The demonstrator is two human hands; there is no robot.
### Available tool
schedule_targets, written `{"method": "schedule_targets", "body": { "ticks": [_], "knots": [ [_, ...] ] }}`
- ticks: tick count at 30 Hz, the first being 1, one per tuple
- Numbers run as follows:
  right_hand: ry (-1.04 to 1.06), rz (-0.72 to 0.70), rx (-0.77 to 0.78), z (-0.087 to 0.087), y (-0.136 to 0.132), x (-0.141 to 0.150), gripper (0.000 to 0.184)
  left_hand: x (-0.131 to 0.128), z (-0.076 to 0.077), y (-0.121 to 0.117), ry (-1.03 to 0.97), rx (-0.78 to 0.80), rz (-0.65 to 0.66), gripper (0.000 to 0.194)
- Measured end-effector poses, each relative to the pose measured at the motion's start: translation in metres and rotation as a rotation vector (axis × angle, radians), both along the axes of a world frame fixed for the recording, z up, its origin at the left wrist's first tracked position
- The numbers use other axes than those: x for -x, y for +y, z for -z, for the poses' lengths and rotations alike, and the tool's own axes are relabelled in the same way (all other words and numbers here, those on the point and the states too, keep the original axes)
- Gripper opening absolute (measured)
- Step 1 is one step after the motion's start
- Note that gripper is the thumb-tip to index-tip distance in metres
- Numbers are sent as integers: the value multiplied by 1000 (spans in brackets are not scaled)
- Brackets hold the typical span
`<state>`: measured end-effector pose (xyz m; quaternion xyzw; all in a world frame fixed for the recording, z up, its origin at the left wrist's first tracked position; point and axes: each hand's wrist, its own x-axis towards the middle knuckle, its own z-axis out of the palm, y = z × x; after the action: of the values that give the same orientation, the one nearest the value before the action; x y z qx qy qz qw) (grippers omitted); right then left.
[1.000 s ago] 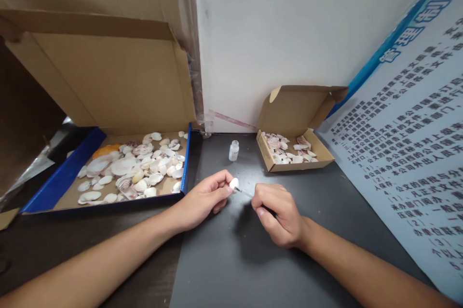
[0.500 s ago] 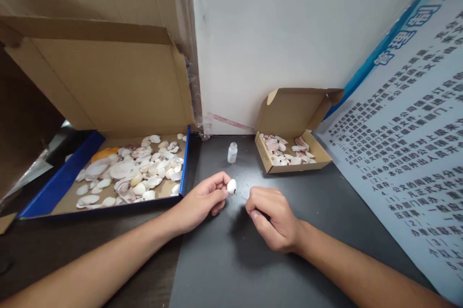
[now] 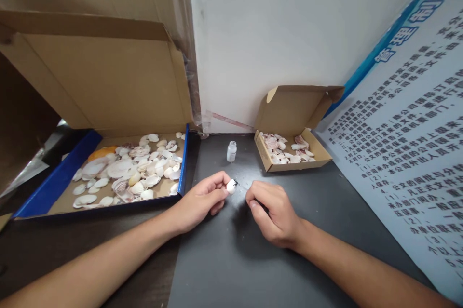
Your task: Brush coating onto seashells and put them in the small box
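My left hand (image 3: 208,202) pinches a small, white, rounded shell (image 3: 231,186) between thumb and fingertips. Thin black marks or strands show at the shell's upper right side; I cannot tell which. Just to the right, apart from the shell, my right hand (image 3: 273,211) is closed with its fingers curled in. Whatever it may hold is hidden. Beyond both hands a small clear bottle (image 3: 231,153) with a pale label stands upright on the dark tabletop, its mouth uncovered.
At the left lies a large open blue-sided box (image 3: 183,168) with many shells (image 3: 121,168). A smaller open cardboard box (image 3: 300,168) with shells stands at the back right. Behind rises a white wall (image 3: 289,23); a printed board (image 3: 415,120) slants along the right.
The shell has turned in my left fingers, so its black part now shows at the upper right instead of the bottom. My right hand has hardly moved.
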<state>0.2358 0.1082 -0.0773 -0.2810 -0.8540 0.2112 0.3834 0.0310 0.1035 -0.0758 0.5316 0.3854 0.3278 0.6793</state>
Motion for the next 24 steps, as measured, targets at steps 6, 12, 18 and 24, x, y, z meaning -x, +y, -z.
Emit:
{"method": "schedule_targets", "body": {
  "ticks": [6,12,18,24],
  "knots": [
    [46,-140,-56,-4,-4,1,14,-1,1,-2,11,-19,12,28],
    [35,-131,-45,-2,-3,1,14,1,-3,-6,68,-60,46,24],
    [36,-79,-50,-2,-3,1,14,-1,-3,-6,84,-66,58,21],
    [30,-89,-75,-4,-6,3,14,0,0,-5,132,-143,57,21]
  ]
}}
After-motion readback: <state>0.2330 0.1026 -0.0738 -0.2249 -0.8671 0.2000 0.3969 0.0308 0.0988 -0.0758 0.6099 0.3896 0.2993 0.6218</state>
